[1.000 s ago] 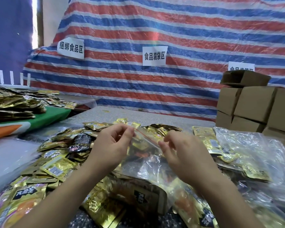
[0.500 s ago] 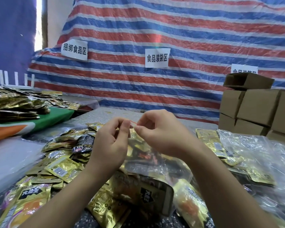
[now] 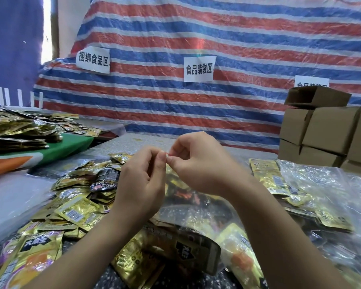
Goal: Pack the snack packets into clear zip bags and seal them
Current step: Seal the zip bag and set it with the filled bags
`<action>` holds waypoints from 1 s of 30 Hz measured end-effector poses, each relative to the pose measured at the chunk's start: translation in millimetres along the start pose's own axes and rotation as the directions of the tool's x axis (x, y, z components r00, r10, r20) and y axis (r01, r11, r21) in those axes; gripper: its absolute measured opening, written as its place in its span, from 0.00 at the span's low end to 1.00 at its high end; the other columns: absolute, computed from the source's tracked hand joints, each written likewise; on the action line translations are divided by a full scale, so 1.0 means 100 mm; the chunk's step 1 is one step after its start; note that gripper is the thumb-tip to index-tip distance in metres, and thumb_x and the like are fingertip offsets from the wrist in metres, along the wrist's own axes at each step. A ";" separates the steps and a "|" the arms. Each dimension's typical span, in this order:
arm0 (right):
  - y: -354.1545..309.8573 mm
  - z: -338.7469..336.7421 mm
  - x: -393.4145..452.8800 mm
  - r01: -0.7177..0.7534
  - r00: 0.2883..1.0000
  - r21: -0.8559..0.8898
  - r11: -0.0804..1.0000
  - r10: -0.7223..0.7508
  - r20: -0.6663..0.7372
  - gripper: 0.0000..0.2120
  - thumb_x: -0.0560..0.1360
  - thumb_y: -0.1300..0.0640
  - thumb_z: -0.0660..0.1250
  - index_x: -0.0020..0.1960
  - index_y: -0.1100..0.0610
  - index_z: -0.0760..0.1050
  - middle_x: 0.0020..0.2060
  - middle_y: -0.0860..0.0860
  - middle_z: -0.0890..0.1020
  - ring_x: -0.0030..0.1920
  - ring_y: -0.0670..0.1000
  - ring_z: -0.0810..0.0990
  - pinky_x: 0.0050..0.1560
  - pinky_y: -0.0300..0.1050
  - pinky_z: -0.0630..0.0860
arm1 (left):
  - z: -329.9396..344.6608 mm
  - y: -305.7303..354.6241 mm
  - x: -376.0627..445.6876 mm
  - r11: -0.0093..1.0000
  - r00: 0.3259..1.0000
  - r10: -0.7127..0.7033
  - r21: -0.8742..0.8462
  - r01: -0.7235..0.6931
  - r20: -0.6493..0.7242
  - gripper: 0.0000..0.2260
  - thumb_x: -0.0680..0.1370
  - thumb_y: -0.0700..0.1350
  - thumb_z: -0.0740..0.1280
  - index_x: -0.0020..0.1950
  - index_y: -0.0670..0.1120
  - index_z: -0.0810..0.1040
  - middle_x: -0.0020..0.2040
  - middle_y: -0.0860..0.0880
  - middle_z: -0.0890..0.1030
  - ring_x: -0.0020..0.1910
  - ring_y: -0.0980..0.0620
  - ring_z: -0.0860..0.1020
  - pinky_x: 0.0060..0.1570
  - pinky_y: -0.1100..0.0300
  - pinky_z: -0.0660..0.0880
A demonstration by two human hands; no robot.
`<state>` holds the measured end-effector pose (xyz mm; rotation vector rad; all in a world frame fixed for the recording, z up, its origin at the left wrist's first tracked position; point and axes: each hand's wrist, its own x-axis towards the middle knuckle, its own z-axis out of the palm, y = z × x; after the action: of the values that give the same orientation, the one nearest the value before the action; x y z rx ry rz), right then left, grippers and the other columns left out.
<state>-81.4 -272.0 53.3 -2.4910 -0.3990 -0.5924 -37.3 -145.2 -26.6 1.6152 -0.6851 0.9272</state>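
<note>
Striped tarpaulin (image 3: 217,34) hangs behind the counter (image 3: 133,142); cardboard boxes (image 3: 329,130) stand at the counter's right rear; gold snack packets (image 3: 75,211) lie heaped across the counter. At the counter's centre a clear zip bag (image 3: 188,205) of packets is held up; left hand (image 3: 142,184) and right hand (image 3: 196,165), fingertips touching, both pinch narrowly on its top edge.

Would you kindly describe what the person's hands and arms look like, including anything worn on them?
Both the left hand and the right hand are bare: no gloves, rings, watch or bracelets show. The forearms are uncovered as far as the frame's lower edge, with no sleeve in view. Fingernails look short and unpainted.
</note>
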 end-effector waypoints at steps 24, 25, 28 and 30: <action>0.12 0.07 -0.13 -0.098 0.993 0.018 0.995 0.099 -0.063 0.10 0.78 0.51 0.69 0.40 0.53 0.79 0.33 0.48 0.81 0.33 0.48 0.79 0.32 0.44 0.73 | -0.01 -0.01 0.01 0.999 0.998 -0.021 -0.036 0.023 0.059 0.13 0.81 0.50 0.60 0.42 0.45 0.77 0.30 0.52 0.75 0.27 0.55 0.69 0.28 0.63 0.63; 0.12 0.08 -0.14 -0.103 0.992 0.010 0.995 0.103 -0.067 0.10 0.78 0.51 0.69 0.39 0.52 0.78 0.32 0.48 0.81 0.32 0.48 0.79 0.32 0.43 0.73 | -0.02 -0.02 0.01 0.999 0.999 -0.027 -0.032 0.029 0.039 0.13 0.81 0.50 0.60 0.41 0.46 0.77 0.30 0.52 0.74 0.27 0.55 0.68 0.27 0.62 0.63; 0.12 0.09 -0.15 -0.124 0.991 -0.034 0.992 0.122 -0.061 0.10 0.78 0.51 0.68 0.39 0.52 0.78 0.34 0.48 0.81 0.35 0.48 0.80 0.35 0.45 0.76 | -0.03 -0.07 0.01 0.996 0.997 -0.077 -0.052 0.076 -0.021 0.12 0.83 0.48 0.61 0.39 0.49 0.75 0.28 0.52 0.71 0.25 0.57 0.65 0.24 0.61 0.60; 0.14 0.08 -0.15 -0.136 0.990 -0.051 0.989 0.133 -0.051 0.10 0.79 0.51 0.68 0.41 0.53 0.79 0.35 0.48 0.82 0.36 0.50 0.80 0.38 0.48 0.79 | -0.02 -0.09 0.01 0.993 0.993 -0.110 -0.058 0.107 -0.049 0.12 0.83 0.47 0.62 0.39 0.50 0.75 0.28 0.52 0.71 0.24 0.57 0.64 0.23 0.61 0.60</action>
<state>-86.2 -281.0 33.8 -2.5263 -0.1969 -0.6139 -29.3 -141.5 -30.4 1.5583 -0.5766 0.8607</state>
